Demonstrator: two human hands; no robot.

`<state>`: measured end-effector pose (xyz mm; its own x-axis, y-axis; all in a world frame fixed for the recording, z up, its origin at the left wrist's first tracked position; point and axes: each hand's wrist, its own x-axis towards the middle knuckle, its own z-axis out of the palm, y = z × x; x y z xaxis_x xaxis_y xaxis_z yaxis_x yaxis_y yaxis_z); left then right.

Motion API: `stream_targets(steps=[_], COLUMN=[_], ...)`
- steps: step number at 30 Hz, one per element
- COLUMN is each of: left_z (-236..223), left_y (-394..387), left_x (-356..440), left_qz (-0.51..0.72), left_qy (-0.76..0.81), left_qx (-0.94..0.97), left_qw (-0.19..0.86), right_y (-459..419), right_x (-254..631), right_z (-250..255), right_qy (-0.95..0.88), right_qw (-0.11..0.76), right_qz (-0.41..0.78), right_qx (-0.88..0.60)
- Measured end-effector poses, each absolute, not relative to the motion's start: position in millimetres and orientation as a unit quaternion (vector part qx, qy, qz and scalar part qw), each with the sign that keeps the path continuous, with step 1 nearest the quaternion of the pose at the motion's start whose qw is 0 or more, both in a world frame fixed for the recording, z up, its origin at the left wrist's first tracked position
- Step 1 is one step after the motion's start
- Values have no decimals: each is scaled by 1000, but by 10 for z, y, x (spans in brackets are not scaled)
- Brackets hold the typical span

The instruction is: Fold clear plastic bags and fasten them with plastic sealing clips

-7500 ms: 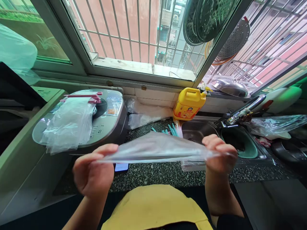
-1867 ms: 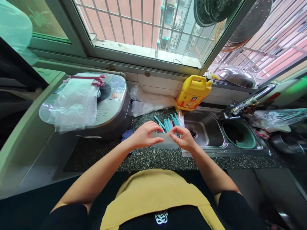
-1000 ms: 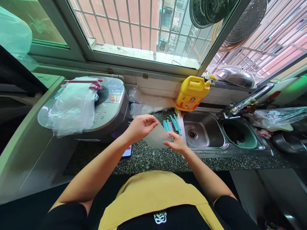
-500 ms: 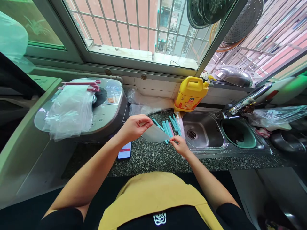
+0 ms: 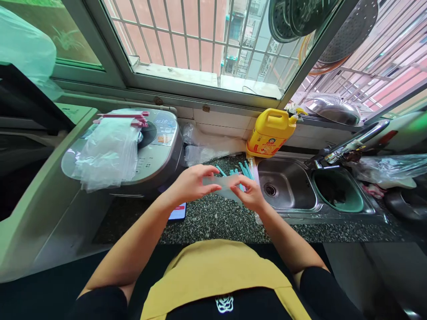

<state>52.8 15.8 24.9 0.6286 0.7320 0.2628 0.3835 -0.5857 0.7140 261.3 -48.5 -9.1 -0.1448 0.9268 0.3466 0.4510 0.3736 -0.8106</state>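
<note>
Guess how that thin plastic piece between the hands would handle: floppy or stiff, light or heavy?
The plastic piece is probably floppy, as it looks like thin, translucent film. It is likely very light too: a loose-looking fingertip grip between the left hand and right hand seems enough to support it.

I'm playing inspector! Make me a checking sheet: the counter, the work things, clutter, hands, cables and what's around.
Surface: dark speckled counter
Work things: translucent plastic piece above the counter; teal strips beyond it
Clutter: phone and crumpled plastic on the counter
Hands: left hand, finger and thumb apart; right hand at the plastic piece, grip unclear
Cables: nothing seen on the counter
Surroundings: rice cooker with clear bags on top, left; sink, right; barred window behind
</note>
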Motion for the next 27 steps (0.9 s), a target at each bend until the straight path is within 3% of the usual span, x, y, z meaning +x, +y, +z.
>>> stream_targets(steps=[8, 22, 27], left_z=[-260, -259, -525], left_y=[231, 28, 27], left_x=[404, 598, 639], left_qz=[356, 502, 417], left_qy=[367, 316, 350], left_qx=[626, 522, 526], left_qw=[589, 613, 653], right_y=[-537, -498, -481], right_x=[2902, 2697, 2659], right_z=[-125, -400, -256], right_qy=[-591, -497, -505], right_qw=[490, 569, 584], right_qz=[356, 362, 351], right_qx=[-532, -546, -530])
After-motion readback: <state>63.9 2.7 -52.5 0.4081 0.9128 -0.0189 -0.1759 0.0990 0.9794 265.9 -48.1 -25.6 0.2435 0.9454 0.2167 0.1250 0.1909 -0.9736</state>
